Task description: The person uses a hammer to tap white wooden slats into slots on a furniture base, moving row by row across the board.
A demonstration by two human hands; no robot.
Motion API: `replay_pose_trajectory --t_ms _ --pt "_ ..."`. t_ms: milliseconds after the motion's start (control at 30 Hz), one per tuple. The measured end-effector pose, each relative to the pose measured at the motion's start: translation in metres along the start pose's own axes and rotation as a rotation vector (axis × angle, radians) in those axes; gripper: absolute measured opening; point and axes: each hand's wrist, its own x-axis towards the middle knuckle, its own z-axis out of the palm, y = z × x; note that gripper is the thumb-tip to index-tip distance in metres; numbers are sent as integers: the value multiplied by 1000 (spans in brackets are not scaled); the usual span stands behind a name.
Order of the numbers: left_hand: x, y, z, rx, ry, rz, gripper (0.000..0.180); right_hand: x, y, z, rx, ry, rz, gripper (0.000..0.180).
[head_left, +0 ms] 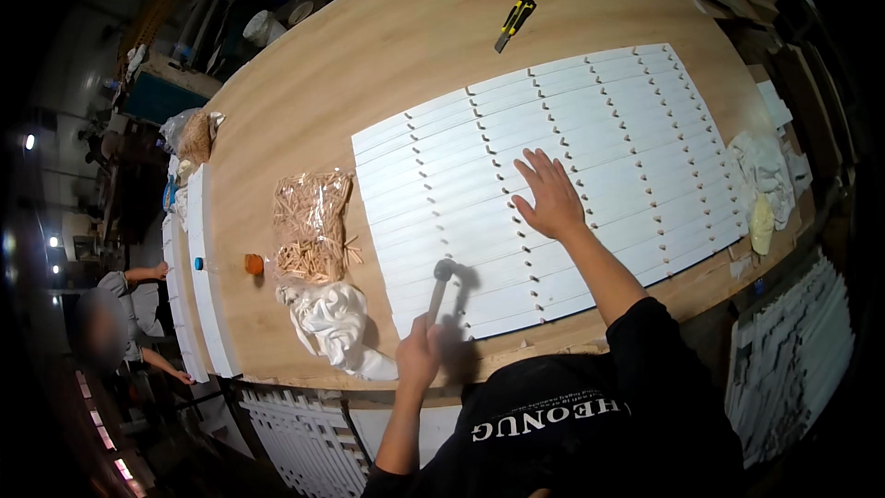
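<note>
We grasp the hammer (438, 295) by its handle in the left hand (419, 352), fingers clenched around it; the head hangs over the white boards (489, 249), just beyond those fingers. The right hand (555, 205) is released, spread palm-down and apparently resting on the boards, with rows of wooden pegs (626, 138) on both sides of its fingers. The clear bag (313, 207) of pegs lies beyond and left of the left fingers. For sound driving, we should steady the boards with 1 hand, tap each peg squarely along its axis, and hold the right fingers clear of the swing.
</note>
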Motion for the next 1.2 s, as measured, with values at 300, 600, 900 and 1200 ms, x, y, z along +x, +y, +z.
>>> replay_pose_trajectory --t_ms 300,600,900,1200 --pt "27 -5 -3 -17 94 49 23 0 2 1 40 72 -22 54" --pt "54 -3 1 -54 163 69 24 -1 5 3 169 232 46 15" --pt "70 3 -6 45 145 54 25 0 5 5 124 283 31 10" --pt "97 5 -13 101 176 69 24 2 5 5 155 270 49 9"
